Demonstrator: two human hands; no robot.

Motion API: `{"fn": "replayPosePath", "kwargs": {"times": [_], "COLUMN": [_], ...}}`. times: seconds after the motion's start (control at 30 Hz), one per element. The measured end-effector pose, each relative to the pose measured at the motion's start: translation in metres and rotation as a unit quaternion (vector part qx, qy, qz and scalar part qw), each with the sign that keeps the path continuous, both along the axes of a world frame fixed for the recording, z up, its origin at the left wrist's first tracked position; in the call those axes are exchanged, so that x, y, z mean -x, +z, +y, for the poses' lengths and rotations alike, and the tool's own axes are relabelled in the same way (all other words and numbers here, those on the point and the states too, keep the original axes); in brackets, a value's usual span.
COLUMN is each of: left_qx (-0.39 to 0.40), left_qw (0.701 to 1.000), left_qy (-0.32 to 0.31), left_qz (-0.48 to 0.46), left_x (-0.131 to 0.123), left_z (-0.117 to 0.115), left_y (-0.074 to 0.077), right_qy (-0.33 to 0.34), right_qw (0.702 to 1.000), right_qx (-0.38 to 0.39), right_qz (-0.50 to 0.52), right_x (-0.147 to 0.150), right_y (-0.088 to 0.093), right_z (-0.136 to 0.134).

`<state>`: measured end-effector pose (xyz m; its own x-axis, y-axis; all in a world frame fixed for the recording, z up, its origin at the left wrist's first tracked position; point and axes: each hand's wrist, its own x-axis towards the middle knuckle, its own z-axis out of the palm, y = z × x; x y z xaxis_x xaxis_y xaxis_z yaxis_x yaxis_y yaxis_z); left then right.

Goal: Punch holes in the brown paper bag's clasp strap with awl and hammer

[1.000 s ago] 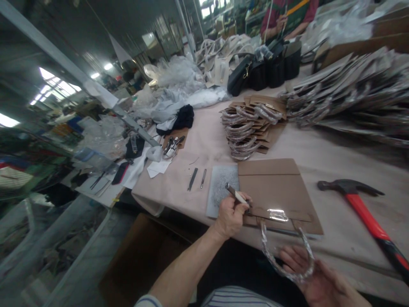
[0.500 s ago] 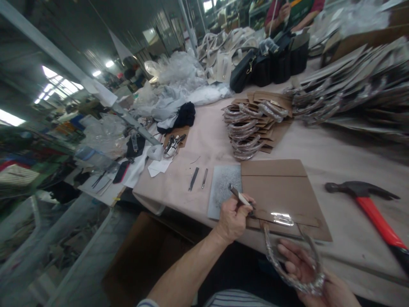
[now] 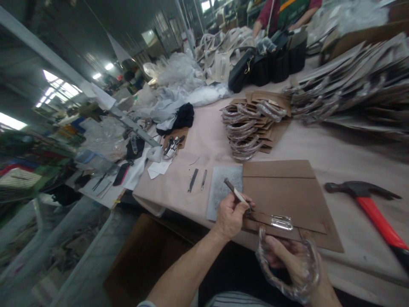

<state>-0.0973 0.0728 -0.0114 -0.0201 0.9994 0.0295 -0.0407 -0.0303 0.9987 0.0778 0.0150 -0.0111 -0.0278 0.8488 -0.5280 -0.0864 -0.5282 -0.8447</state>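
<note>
My left hand is closed around a slim hand punch with a pale wrapped shaft and dark metal end, tilted up to the left. It rests at the left edge of a flat brown bag panel. A silver buckle-like fitting sits on a strap near the panel's front edge. From that edge hangs a handle wrapped in clear plastic. My right hand reaches through the handle loop, thumb bent at the panel's edge, its other fingers partly hidden. A grey board lies under the panel's left side.
A red-handled claw hammer lies right of the panel. Two small metal tools lie to the left. Behind are stacked brown panels with wrapped handles, a larger panel pile, and black bags. A co-worker stands across the table.
My right hand has moved up from the bottom of the handle loop to the panel's front edge. The panel has shifted and turned slightly. My left hand still holds the punch.
</note>
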Motion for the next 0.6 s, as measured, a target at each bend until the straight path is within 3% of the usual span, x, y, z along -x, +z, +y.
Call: {"fn": "replayPosePath", "kwargs": {"times": [0.13, 0.23, 0.37, 0.43, 0.6], "left_qx": [-0.002, 0.005, 0.028, 0.031, 0.065], "left_qw": [1.000, 0.999, 0.998, 0.999, 0.997], "left_qy": [0.002, 0.009, 0.011, 0.008, 0.021], "left_qz": [-0.021, -0.038, -0.048, -0.029, -0.020], "left_x": [0.001, 0.001, -0.001, -0.004, -0.006], "left_z": [0.000, 0.000, -0.001, -0.002, -0.001], "left_y": [0.002, 0.004, 0.018, 0.029, 0.054], "right_qy": [-0.027, -0.068, -0.138, -0.134, -0.080], "right_qw": [0.999, 0.994, 0.971, 0.966, 0.982], "right_qx": [-0.025, -0.043, 0.048, 0.084, 0.070], "right_qz": [0.002, 0.076, 0.192, 0.205, 0.156], "right_x": [0.014, 0.028, 0.040, 0.041, 0.035], "right_y": [0.018, 0.028, 0.041, 0.046, 0.039], "right_z": [0.005, 0.009, 0.018, 0.021, 0.015]}}
